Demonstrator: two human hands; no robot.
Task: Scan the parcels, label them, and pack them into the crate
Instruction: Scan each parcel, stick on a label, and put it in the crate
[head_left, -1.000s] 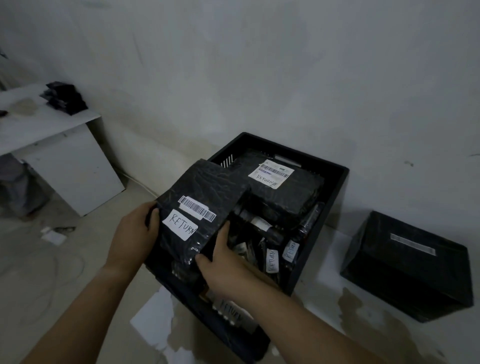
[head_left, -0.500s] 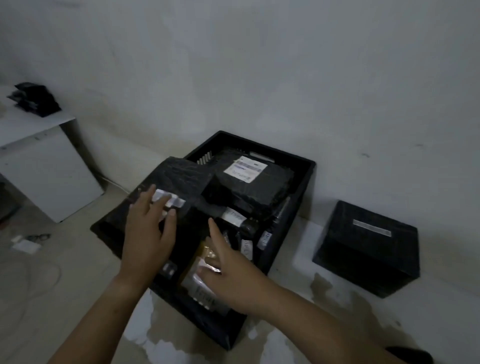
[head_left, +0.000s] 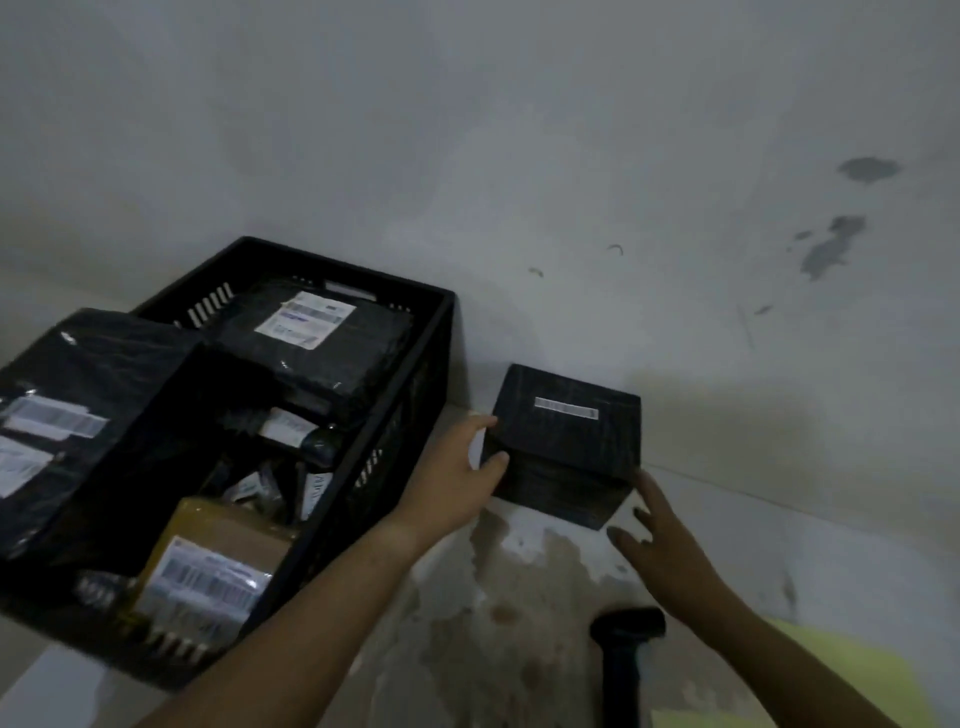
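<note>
So L hand (head_left: 457, 478), R hand (head_left: 662, 553) at box (head_left: 566, 452) edges, crate (head_left: 426, 374) beside.

Label (head_left: 306, 325) print blurred, illegible

Crate (head_left: 415, 374) left with parcels inside, boxed parcel (head_left: 563, 447) right against wall, scanner (head_left: 623, 660) in front

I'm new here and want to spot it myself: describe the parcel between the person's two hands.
Find the black crate by the wall. Just right of it, on the floor, sits a black-wrapped box between the left hand and the right hand. Unlike the parcels in the crate, it stands alone outside and bears only one thin white barcode strip on top.
</note>
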